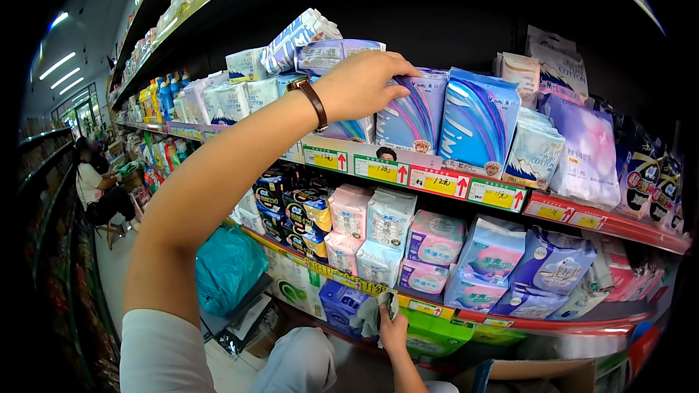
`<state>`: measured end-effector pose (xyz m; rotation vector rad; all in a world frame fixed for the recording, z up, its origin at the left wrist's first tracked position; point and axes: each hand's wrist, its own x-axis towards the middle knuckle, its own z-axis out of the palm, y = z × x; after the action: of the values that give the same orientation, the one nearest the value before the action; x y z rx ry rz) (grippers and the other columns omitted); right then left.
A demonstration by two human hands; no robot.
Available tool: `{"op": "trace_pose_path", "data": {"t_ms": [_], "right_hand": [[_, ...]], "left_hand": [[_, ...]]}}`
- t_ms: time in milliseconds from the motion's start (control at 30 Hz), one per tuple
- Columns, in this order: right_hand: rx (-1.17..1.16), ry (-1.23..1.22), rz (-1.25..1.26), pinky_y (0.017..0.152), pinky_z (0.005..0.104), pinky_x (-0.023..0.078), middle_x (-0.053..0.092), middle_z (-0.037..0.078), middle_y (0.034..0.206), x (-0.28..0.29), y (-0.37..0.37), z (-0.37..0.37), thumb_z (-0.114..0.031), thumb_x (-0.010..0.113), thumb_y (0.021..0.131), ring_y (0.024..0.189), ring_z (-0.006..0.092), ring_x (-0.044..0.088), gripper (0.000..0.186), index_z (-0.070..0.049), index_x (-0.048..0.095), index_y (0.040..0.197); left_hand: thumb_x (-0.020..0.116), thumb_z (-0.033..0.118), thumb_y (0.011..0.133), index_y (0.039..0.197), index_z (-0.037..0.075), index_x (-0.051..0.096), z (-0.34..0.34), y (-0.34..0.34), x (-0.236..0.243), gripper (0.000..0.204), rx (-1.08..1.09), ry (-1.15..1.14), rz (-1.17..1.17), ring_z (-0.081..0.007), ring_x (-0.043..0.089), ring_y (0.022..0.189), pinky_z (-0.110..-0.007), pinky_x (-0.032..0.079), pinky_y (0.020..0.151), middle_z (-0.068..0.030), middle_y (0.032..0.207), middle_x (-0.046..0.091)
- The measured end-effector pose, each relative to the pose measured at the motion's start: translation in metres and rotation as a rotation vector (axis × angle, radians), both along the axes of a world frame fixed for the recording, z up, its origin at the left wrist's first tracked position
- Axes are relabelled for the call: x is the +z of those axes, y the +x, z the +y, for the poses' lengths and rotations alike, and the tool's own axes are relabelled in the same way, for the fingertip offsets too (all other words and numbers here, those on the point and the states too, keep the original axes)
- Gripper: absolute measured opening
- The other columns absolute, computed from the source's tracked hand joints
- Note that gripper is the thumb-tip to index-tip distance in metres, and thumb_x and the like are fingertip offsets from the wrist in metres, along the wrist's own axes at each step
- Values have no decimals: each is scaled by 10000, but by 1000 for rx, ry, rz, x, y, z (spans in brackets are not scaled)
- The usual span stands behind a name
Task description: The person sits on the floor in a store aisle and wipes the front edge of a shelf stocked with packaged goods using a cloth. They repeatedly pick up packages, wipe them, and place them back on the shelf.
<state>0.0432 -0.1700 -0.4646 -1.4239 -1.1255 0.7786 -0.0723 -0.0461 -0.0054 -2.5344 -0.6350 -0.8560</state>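
My left arm, with a brown-strapped watch (309,104), reaches across to the upper shelf. At the top left of a purple pack of sanitary pads (411,116), my left hand (369,84) is closed, its thumb on the front and the forefinger along the top edge; its other fingers are mostly hidden. A blue pack of pads (479,120) stands upright just to the right. Under the hand, a purple-white pack (331,54) lies on its side. Low in front of the lower shelves, my right hand (394,327) is closed around a crumpled grey-green cloth (371,314).
Price tags line the shelf edge (437,183). Below, the lower shelf holds stacked pink, white and purple packs (426,247). A teal plastic bag (229,269) sits at lower left, an open cardboard box (542,371) at lower right. A person (98,182) sits down the aisle.
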Motion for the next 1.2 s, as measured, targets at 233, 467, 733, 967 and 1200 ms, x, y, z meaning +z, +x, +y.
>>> {"op": "trace_pose_path", "data": {"t_ms": [233,467,733,967,1200], "right_hand": [[-12,29,-24,641,386,451,599,156,675,-2,1,0,-241,571,934,629,249,579,311,65,603,891],[-10,65,-7,652,396,449,600,167,692,3,1,-2,-242,574,932,653,285,588,311,64,597,885],[3,-10,-34,647,398,443,587,176,683,5,3,-1,-252,568,930,647,289,579,322,64,589,874],[-19,-12,-2,648,394,445,594,170,685,-5,4,1,-252,568,929,648,275,584,316,60,598,890],[25,13,-26,656,395,452,612,179,707,-1,-4,-1,-264,567,930,665,295,603,318,51,610,914]], "left_hand": [[541,176,945,1166,35,639,5,-6,6,280,-33,-96,-6,-247,620,988,-307,491,855,-126,1079,640],[545,228,948,1165,30,636,-3,0,4,308,47,-48,6,-255,619,983,-316,490,854,-126,1073,640],[764,222,766,1158,34,514,-25,-3,4,502,9,-143,18,-295,606,1028,-349,475,883,-143,1076,615],[794,43,608,1250,42,505,-70,-31,-27,705,-112,113,49,-339,568,1072,-383,465,897,-142,1144,579],[732,6,568,1221,65,573,-102,-41,-52,675,-82,304,103,-311,584,1018,-384,478,850,-108,1136,595]]}}
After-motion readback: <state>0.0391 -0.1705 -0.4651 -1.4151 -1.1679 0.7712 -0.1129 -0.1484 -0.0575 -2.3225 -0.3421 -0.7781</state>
